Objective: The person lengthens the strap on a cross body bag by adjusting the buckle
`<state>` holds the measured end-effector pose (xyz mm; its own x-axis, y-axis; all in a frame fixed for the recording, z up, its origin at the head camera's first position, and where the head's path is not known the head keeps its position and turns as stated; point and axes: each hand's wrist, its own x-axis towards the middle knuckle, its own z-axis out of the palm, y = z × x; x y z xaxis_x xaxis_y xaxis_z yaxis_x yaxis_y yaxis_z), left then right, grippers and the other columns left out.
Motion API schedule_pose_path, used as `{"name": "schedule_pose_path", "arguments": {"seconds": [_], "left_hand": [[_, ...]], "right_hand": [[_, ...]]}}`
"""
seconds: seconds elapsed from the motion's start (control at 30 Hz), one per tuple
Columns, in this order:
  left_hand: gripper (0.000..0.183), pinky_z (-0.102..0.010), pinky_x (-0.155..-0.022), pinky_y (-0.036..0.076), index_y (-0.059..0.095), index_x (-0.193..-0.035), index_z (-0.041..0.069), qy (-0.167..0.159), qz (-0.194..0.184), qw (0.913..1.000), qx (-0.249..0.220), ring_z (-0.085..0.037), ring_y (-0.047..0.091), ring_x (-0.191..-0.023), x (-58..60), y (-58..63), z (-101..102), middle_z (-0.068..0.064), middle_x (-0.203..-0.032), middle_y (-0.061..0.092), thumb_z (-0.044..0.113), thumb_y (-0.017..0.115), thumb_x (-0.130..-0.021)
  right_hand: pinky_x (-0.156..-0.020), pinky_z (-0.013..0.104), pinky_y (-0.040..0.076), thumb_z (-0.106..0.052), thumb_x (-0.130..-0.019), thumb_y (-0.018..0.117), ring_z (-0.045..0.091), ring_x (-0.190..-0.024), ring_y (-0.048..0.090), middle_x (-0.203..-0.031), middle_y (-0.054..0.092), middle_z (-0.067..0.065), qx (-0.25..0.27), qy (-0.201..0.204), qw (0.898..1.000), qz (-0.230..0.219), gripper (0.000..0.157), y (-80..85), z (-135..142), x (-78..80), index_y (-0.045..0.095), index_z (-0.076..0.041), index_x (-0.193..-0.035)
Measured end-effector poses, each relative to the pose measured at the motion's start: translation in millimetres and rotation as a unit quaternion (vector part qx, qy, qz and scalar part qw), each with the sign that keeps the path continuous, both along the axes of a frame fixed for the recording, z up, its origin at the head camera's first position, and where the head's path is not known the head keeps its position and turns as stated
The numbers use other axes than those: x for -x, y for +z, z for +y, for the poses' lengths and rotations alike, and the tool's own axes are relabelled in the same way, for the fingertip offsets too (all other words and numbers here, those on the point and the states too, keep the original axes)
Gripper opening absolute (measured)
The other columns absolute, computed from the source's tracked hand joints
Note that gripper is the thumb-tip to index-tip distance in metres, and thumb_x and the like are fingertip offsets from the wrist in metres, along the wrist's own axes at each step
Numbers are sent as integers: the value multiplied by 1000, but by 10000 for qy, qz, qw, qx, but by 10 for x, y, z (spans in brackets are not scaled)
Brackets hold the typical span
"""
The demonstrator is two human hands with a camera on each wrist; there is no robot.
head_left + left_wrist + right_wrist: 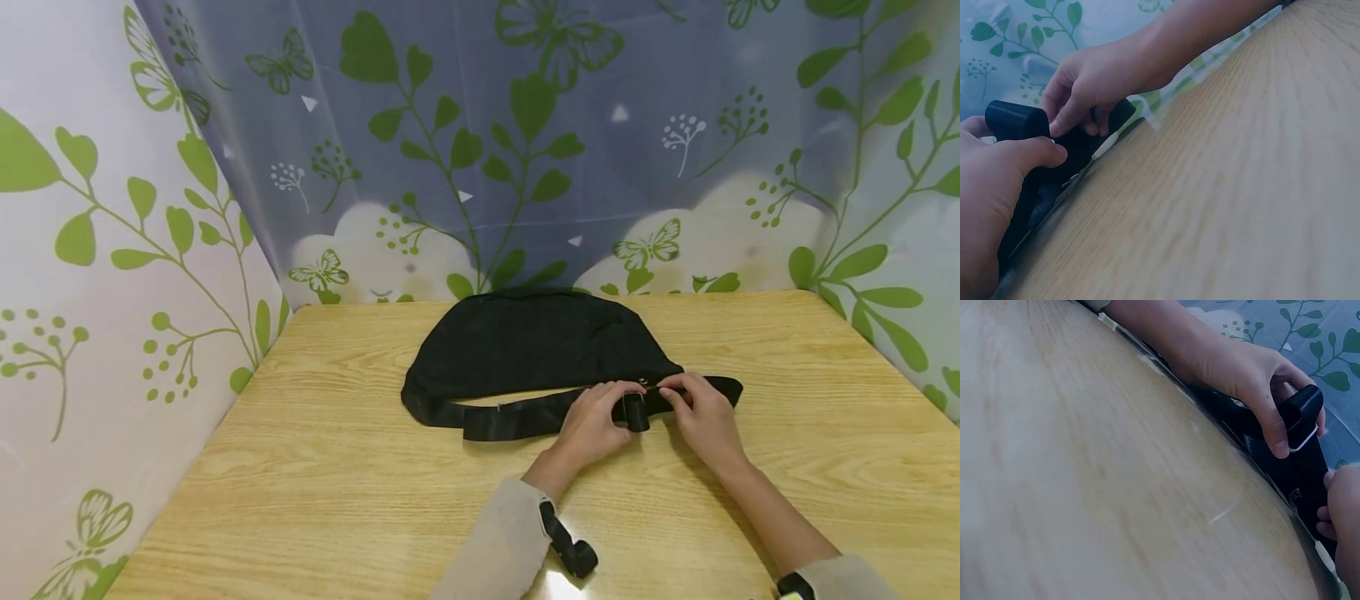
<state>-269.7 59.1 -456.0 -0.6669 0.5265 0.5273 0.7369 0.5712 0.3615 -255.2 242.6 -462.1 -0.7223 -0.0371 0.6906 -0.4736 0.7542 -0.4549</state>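
A black fabric sling bag (532, 346) lies on the table with its wide black strap (517, 421) along the near side. My left hand (596, 421) grips the strap, thumb and fingers around a folded loop (637, 412) that stands up from it. A thin metal strap slider (1304, 440) shows by that loop in the right wrist view. Just to the right, my right hand (705, 425) pinches the strap near the bag's right corner with thumb and forefinger; its fingertips partly hide the spot. Beyond that hand, the strap's folded bend (727, 388) sticks out.
The light wood-grain table (315, 492) runs back to a blue printed cloth (465, 125) with green leaves and butterflies. Paler printed cloth (112, 292) borders the left side. A black band (566, 542) hangs from my left sleeve over the table.
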Motion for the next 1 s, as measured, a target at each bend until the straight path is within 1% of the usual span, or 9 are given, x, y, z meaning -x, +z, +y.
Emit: {"name": "schedule_pose_path", "arguments": {"seconds": [0.1, 0.2, 0.3, 0.43, 0.5, 0.6, 0.83, 0.9, 1.0], "left_hand": [[53, -17, -86, 37, 56, -119, 20, -28, -34, 10000, -21, -7, 54, -94, -6, 1, 0, 7, -108, 60, 12, 77, -70], [53, -17, -87, 37, 56, -119, 21, -34, -127, 9999, -19, -7, 54, -94, -18, 7, -4, 7, -108, 59, 13, 77, -71], [53, -17, -88, 36, 56, -119, 21, -49, -198, 9998, 2, -7, 53, -96, -24, 13, -6, 7, -109, 59, 14, 77, -72], [53, -18, -90, 35, 56, -119, 20, -82, -250, 9997, 23, -7, 53, -99, -28, 11, -9, 6, -111, 58, 14, 78, -72], [53, -18, -90, 36, 56, -119, 19, -78, -260, 9996, 22, -8, 53, -99, -30, 6, -11, 6, -111, 59, 15, 79, -71], [53, -17, -88, 36, 56, -119, 19, -52, -249, 9997, 30, -7, 53, -97, -27, -4, -9, 6, -109, 59, 16, 79, -72], [53, -17, -87, 37, 56, -119, 19, -3, -173, 9998, 30, -8, 54, -97, -21, -4, -6, 6, -108, 60, 14, 79, -71], [52, -17, -87, 37, 56, -118, 19, 3, -189, 9998, 19, -8, 54, -97, -19, 2, -5, 6, -108, 60, 15, 78, -72], [50, -17, -87, 37, 56, -118, 20, 2, -249, 9997, -7, -6, 53, -98, -14, 10, -1, 7, -108, 59, 18, 78, -73]], "right_hand": [[-56, 22, 32, 3, -80, 67, 12, -62, 42, -81, 57, 6, 59, -161, 9999, 3, 10, 0, 10, -6, 64, -4, -87], [-55, 23, 34, 4, -82, 64, 12, -61, 43, -84, 57, 7, 58, -110, 9996, -251, 11, 2, 17, -14, 63, -3, -90], [-51, 24, 37, 7, -85, 57, 11, -59, 46, -91, 57, 9, 159, 380, 9960, -793, 18, 8, 14, -23, 62, -3, -99], [-50, 25, 45, 9, -86, 53, 11, -59, 55, -93, 58, 12, 601, 1222, 9796, -1480, 26, 25, -1, -42, 57, -2, -109], [-52, 26, 47, 7, -87, 54, 12, -60, 57, -91, 59, 12, 823, 1497, 9718, -1626, 24, 37, -8, -52, 56, -2, -109], [-54, 25, 48, 4, -88, 57, 14, -60, 59, -84, 60, 10, 1015, 1671, 9673, -1616, 19, 52, -13, -64, 56, -2, -106], [-53, 24, 48, 5, -87, 58, 16, -60, 60, -82, 61, 10, 985, 1625, 9727, -1329, 13, 56, -30, -56, 58, -1, -99], [-53, 23, 48, 5, -86, 58, 15, -59, 60, -83, 61, 10, 951, 1441, 9771, -1247, 12, 51, -31, -52, 58, -1, -97], [-50, 22, 45, 4, -85, 60, 13, -56, 57, -75, 60, 9, 843, 920, 9856, -1142, 11, 52, -26, -43, 59, -1, -95]]}}
